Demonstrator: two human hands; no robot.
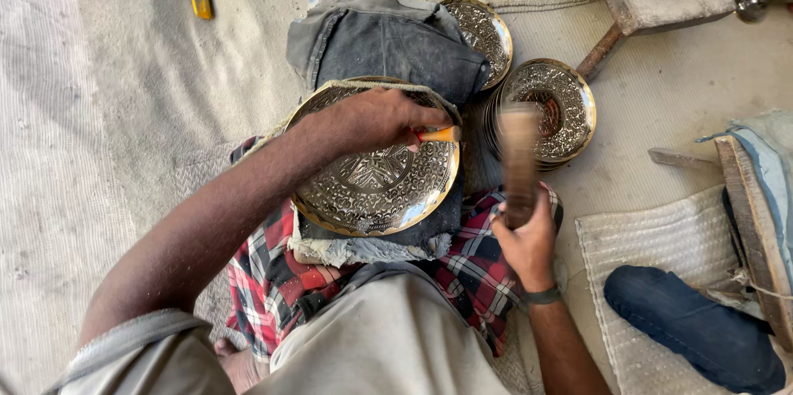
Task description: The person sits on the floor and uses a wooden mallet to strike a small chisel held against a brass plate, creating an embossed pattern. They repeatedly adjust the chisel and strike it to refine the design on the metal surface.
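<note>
An engraved round brass plate (376, 188) rests tilted on a cloth pad in my lap, over red checked fabric. My left hand (376, 118) lies on the plate's upper part and grips a small orange-tipped chisel (439, 135) that points at the plate's rim. My right hand (522, 238) is to the right of the plate, closed around a wooden mallet (519, 159) that stands upright and is blurred by motion.
Two more engraved plates (487, 27) (570, 97), the nearer one on a stack, lie beyond on the sandy floor. A folded dark cloth (384, 35) sits behind my plate. A low wooden stool (661, 2) stands at top right, a white mat (661, 246) and another person's blue-clad leg (694, 329) at right.
</note>
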